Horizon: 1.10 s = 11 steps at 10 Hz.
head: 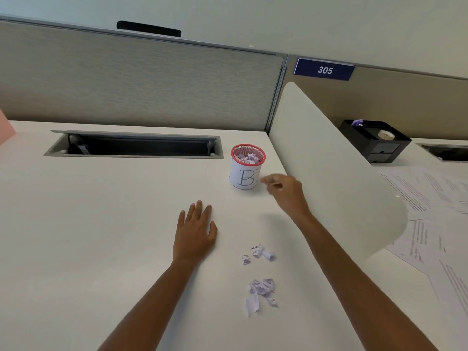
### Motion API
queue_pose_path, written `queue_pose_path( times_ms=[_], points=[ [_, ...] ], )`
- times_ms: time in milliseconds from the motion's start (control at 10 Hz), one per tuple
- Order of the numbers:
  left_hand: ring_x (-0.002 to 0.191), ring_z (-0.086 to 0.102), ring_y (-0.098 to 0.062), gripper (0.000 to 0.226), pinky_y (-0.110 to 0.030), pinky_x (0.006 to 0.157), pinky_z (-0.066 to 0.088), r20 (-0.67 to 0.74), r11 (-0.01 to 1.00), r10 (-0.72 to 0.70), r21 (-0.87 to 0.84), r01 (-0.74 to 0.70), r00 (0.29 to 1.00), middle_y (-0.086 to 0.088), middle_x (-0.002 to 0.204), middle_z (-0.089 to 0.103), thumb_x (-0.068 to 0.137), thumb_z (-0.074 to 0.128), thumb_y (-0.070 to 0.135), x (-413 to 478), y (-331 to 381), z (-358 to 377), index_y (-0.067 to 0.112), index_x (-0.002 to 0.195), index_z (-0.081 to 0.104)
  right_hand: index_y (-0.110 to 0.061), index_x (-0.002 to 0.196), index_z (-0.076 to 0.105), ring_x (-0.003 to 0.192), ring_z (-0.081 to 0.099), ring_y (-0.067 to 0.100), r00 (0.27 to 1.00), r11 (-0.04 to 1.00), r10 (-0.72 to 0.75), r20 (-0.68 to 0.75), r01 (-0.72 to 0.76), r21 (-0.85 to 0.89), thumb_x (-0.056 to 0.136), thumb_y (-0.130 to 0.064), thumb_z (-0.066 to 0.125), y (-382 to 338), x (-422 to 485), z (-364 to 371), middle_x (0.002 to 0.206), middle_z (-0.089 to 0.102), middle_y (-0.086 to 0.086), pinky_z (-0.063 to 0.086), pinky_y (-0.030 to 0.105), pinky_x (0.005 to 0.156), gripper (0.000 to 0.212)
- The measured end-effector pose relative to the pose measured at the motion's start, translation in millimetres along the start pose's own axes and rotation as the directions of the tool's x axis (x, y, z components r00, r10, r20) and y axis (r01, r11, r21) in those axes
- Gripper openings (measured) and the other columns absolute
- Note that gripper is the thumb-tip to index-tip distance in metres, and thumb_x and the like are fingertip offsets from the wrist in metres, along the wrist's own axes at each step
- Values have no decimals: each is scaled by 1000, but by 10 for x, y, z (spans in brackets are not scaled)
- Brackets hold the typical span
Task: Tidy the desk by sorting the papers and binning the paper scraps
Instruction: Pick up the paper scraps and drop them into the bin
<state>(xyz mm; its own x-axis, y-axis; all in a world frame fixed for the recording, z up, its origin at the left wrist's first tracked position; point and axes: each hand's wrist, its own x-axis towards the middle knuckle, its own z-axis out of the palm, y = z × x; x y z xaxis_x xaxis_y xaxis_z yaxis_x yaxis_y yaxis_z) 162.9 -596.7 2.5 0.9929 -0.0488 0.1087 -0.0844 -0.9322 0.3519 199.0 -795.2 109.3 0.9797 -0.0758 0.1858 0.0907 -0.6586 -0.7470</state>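
A small red mesh bin (247, 171) with a white label marked "B" stands on the white desk (101, 224) and holds crumpled paper. My right hand (285, 192) hovers just right of the bin, fingers loosely curled with nothing visible in them. My left hand (195, 230) lies flat on the desk, fingers straight. Two small torn scraps (260, 253) lie between my forearms. A larger crumpled wad (260, 291) with a torn strip lies nearer to me. Printed sheets (430, 224) spread over the neighbouring desk at the right.
A curved white divider (329, 168) separates the two desks. A recessed cable tray (134, 145) is set into the desk at the back. A black organiser (374, 140) with a tape roll sits at the far right. Grey partition panels stand behind, one with a "305" sign (325, 69).
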Motion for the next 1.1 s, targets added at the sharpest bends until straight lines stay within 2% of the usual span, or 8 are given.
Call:
queue_pose_path(
  times_ms=[100,200,300,500,600,700,900,1100],
  points=[
    [147,11,-19,52,-36,120,4,10,1000,-1,-7,1,1000,-5,158,12,97,30,29,-1,4,-11,20,148,22,-5,110,66,90,64,19,971,982,177,158,-165,-88,89,-16,59,175,-372,47,111,68,11,38,14,68,25],
    [146,12,-20,51,-37,120,4,19,1000,-1,-10,1,1000,-6,158,14,97,30,28,-5,10,-24,19,147,24,-12,134,46,129,43,23,885,938,313,345,-231,-259,91,-37,54,293,-702,124,141,44,11,34,26,100,50],
    [146,13,-20,51,-37,120,6,23,1000,-2,-19,3,1000,-6,158,15,97,32,28,-10,13,-36,18,146,25,-19,141,32,140,16,29,843,904,375,386,-240,-354,89,-46,51,263,-956,256,150,22,14,23,43,113,62],
    [146,14,-21,51,-37,119,6,17,1000,4,0,-4,1000,-7,158,16,97,31,28,-17,5,-34,17,146,26,-31,143,26,141,2,40,857,865,340,387,-124,-485,93,-42,45,100,-1224,542,155,2,13,13,46,115,55],
    [146,15,-21,50,-38,119,7,14,1000,8,-3,-8,1000,-8,157,16,97,32,27,-14,6,-30,17,146,26,-22,143,27,143,7,34,898,853,204,389,32,-521,99,-22,37,24,-1327,627,155,11,13,14,37,116,46],
    [145,16,-22,50,-38,119,9,-2,1000,11,2,-11,1000,-8,157,18,97,32,27,-14,9,-30,16,145,28,-10,131,42,131,32,21,945,890,60,322,96,-446,97,-6,35,26,-1395,666,142,35,8,36,32,102,35],
    [146,15,-22,50,-38,119,7,2,1000,9,0,-9,1000,-8,157,16,97,32,27,-14,8,-29,16,146,27,-8,109,57,106,48,19,939,879,-41,342,196,-435,79,8,46,143,-1275,594,117,54,7,44,29,79,36],
    [145,16,-21,49,-37,119,7,-8,1000,6,-8,-6,1000,-7,157,17,97,33,27,-13,8,-17,17,145,28,-1,86,72,96,62,25,972,974,40,232,14,-227,81,3,53,196,-776,386,99,68,16,35,21,73,20]
  ],
)
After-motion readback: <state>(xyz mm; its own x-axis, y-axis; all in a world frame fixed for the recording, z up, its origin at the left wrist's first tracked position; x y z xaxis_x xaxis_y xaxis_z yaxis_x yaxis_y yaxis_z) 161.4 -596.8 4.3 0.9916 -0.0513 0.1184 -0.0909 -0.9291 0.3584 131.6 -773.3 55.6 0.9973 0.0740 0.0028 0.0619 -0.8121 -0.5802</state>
